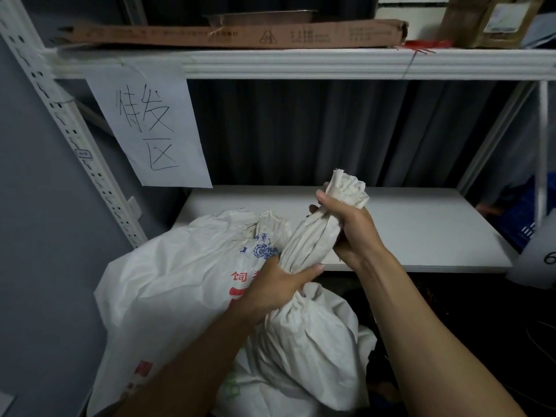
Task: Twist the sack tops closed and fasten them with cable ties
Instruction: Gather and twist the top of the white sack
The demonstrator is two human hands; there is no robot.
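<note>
Two bare forearms reached in from the bottom edge toward a small white woven-plastic sack [307,341] that stood in front of the lower shelf, leaning against a larger white sack printed with red and blue characters [180,266]. The left hand [276,284] had its fingers and thumb wrapped round the base of the small sack's gathered neck [310,242], right where the bulging body began. The right hand [352,227] clenched the neck higher up, just under the frayed open end that stuck out above the fist.

By my reading, the twist was well advanced: the neck looked roped into tight pleats between the two fists. No cable tie showed on it or in either hand, so the fastening was not yet done. The larger sack's top lay bunched, and whether it had been tied could not be told.

Behind, a white flat shelf board [421,224] lay close to the right hand, and a handwritten paper sign [147,127] hung from the white upper shelf beam [301,63]. A long flat brown cardboard box [240,34] rested above, beside thin red strips [427,45] that might have been ties. With both hands occupied, fetching one would probably mean letting go with one hand.
</note>
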